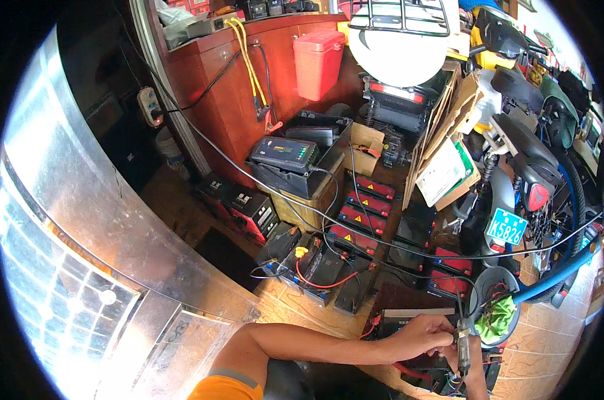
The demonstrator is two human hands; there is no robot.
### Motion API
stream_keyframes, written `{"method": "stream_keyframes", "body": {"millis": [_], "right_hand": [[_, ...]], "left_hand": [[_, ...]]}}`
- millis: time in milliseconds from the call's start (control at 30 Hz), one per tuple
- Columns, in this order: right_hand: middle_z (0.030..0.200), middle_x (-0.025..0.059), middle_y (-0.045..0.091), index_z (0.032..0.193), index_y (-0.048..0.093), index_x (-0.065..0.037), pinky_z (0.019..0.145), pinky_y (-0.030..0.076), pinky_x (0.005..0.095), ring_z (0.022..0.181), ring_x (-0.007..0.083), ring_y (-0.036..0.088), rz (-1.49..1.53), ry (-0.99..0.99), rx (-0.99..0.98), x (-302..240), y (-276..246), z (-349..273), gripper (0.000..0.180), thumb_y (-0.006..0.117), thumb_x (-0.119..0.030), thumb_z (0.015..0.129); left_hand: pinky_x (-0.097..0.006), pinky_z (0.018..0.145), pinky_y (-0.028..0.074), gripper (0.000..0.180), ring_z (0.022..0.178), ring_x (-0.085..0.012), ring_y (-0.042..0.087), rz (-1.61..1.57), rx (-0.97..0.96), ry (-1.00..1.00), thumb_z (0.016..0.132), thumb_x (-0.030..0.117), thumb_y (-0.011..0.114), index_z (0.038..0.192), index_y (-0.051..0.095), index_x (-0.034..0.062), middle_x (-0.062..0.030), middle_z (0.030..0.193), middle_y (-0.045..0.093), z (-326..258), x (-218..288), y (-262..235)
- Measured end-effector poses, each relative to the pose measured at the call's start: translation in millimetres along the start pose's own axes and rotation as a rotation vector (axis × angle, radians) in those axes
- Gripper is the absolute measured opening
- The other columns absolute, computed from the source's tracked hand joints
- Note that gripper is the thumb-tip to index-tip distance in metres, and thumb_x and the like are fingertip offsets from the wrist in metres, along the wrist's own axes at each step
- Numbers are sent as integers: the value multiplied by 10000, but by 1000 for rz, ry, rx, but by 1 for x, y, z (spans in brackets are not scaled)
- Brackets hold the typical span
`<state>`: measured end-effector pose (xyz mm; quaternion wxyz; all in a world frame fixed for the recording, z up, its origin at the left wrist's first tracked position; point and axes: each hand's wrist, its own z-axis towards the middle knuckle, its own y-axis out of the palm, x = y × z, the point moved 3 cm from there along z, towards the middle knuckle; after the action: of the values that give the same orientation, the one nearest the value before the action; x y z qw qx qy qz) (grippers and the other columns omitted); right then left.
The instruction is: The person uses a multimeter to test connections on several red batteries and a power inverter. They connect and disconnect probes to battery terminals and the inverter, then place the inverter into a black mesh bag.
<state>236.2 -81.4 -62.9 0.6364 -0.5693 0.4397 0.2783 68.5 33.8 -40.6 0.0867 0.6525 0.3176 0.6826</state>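
My left hand (418,337) reaches in from the lower left, its fingertips pinched together against the upper side of a slim dark corded tool (463,352). The tool stands nearly upright, with a shiny middle part and a black cord rising from its top. Behind it is my right hand (474,373), closed around it, with most fingers hidden. What my left fingertips pinch is too small to tell. Below both hands lie black batteries (415,315) with red wires (412,372), partly covered by my hands.
Red-topped batteries (360,217) stand in rows ahead. A black charger (285,153) rests on a black bin. Right of my hands is a grey bucket (478,287) with a green cloth (498,320). A long black cable (395,250) crosses the view. Scooters (535,167) stand at right.
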Motion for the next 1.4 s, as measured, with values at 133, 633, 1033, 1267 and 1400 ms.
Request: {"method": "stream_keyframes", "body": {"millis": [133,633,1033,1267,1400], "right_hand": [[862,88,765,1061,707,37,649,594,272,746,149,736,5,114,-25,-5,3,3,180,759,-68,924],[988,64,663,1443,493,8,775,514,278,859,136,633,246,-16,281,-30,-16,-13,919,885,-520,802],[1123,96,734,1322,648,-4,901,553,325,997,157,687,176,-47,203,-50,-30,-23,586,881,-224,831],[1051,97,741,1364,624,-34,830,576,333,921,153,707,94,-141,169,-48,-42,-31,521,837,-134,899],[826,62,684,1351,646,-44,640,538,292,718,108,651,87,-256,248,-36,-45,-36,559,865,-49,836]], "left_hand": [[-252,601,419,249,680,-92,537,-9,57,33,993,244,622,1022,646,-2,-32,813,612,2,-3,-5],[-238,694,430,277,809,-71,557,-100,115,-114,1045,324,590,1060,669,59,-6,945,651,8,-30,2],[-285,815,545,294,959,-116,651,211,-52,-80,1009,153,722,1218,680,-49,-67,1072,697,12,-21,13],[-290,849,555,246,973,-97,650,273,-39,-154,1001,133,736,1177,687,-31,-32,1052,679,10,3,12],[-233,741,509,184,872,-43,568,536,38,-169,985,124,752,968,641,-21,26,881,580,6,25,-10]]}}
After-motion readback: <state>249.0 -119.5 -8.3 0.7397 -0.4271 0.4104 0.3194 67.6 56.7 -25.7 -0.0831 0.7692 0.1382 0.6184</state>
